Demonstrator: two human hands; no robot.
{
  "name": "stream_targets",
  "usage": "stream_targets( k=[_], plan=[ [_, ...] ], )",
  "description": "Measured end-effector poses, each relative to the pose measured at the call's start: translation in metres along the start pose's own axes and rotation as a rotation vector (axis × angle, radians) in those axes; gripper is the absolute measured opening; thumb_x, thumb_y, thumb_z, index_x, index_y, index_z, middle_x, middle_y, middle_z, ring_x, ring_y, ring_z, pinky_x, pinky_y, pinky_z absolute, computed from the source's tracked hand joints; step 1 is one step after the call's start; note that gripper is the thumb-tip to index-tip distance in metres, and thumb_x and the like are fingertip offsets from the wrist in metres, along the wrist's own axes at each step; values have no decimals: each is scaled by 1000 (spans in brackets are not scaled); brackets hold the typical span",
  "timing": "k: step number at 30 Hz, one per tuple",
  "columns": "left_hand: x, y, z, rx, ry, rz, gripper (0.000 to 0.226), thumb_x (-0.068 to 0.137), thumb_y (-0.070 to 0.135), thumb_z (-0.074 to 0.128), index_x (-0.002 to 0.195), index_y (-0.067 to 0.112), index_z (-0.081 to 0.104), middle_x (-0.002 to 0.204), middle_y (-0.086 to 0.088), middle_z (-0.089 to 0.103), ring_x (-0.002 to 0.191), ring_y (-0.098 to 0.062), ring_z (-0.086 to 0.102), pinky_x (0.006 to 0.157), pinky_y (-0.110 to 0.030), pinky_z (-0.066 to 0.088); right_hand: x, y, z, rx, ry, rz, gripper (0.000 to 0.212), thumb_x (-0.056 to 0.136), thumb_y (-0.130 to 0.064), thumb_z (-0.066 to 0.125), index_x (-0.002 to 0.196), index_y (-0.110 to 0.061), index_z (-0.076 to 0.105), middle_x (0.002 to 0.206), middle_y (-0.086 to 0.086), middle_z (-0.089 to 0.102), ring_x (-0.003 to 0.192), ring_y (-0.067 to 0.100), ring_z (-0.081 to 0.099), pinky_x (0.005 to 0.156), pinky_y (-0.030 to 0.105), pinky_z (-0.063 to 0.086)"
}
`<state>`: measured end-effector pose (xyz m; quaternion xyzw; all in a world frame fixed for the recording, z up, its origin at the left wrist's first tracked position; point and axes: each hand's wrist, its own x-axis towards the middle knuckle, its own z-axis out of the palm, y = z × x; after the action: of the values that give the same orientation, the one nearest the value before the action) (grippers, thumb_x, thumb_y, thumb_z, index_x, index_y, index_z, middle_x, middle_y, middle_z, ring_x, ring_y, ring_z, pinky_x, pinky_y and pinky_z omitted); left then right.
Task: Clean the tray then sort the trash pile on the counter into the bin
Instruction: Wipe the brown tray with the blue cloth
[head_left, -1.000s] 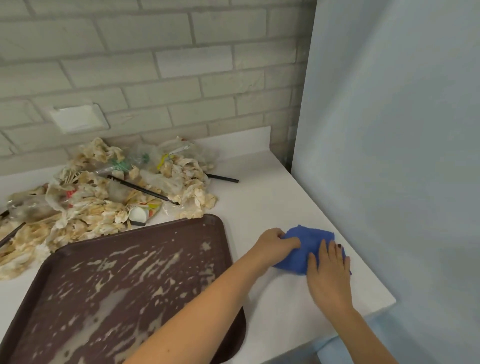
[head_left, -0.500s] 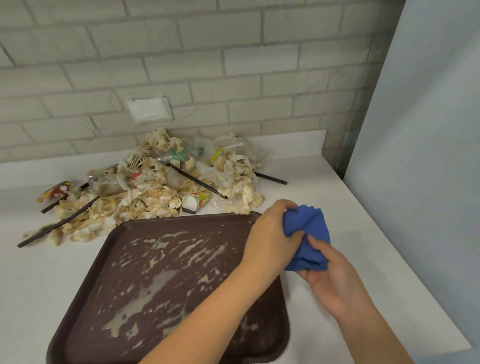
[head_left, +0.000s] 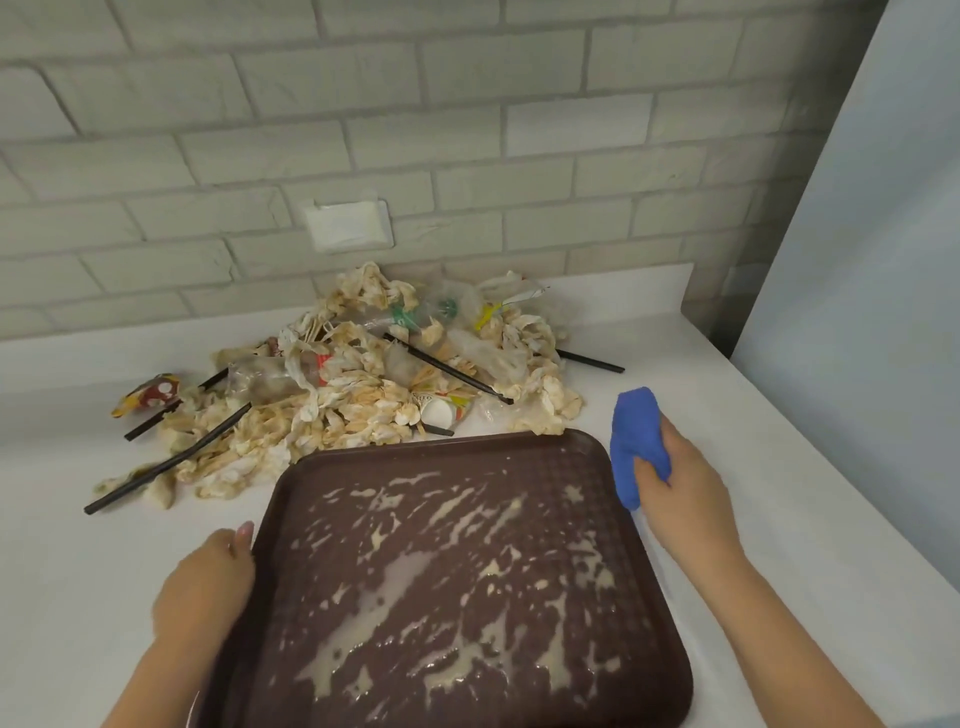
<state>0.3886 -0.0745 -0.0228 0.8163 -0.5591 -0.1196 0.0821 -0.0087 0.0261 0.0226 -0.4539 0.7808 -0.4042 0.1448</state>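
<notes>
1 tray (head_left: 587, 467), 1 cloth (head_left: 636, 441) in R hand (head_left: 680, 483)

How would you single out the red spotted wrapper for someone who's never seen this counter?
Find the brown tray on the white counter; behind it, against the brick wall, lies the trash pile. Go to the pile's far left end, where the wrapper lies apart from the stained napkins, beside a black straw. It's the only crumpled red piece with white spots and a yellow edge.
</notes>
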Motion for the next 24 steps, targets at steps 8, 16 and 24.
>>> stream_targets(
  k=[8,16,24],
  plan=[
    [-18,-27,25,-40,124,239,40,99,39,24,113,19,56,75,-5,66,70,-26,62,61,-33,47,-23,19,57,-649,-207,-137,57,96,-16,41,149,-10,20,157,9,16,144,24,19,118,33,12],
    [-23,-41,23,-81,150,298,34,98,38,27,109,22,55,69,-3,65,68,-24,63,55,-30,44,-26,27,91,-833,-97,-217,60,62,-17,82,115,5,64,119,23,63,111,35,61,102,55,35],
    [-19,-46,25,-123,154,347,30,99,37,30,108,21,54,67,-5,66,69,-28,64,56,-32,44,-10,-7,115,-772,-228,-129,54,100,-34,29,149,-12,22,155,9,24,143,24,20,117,42,8]
  ],
)
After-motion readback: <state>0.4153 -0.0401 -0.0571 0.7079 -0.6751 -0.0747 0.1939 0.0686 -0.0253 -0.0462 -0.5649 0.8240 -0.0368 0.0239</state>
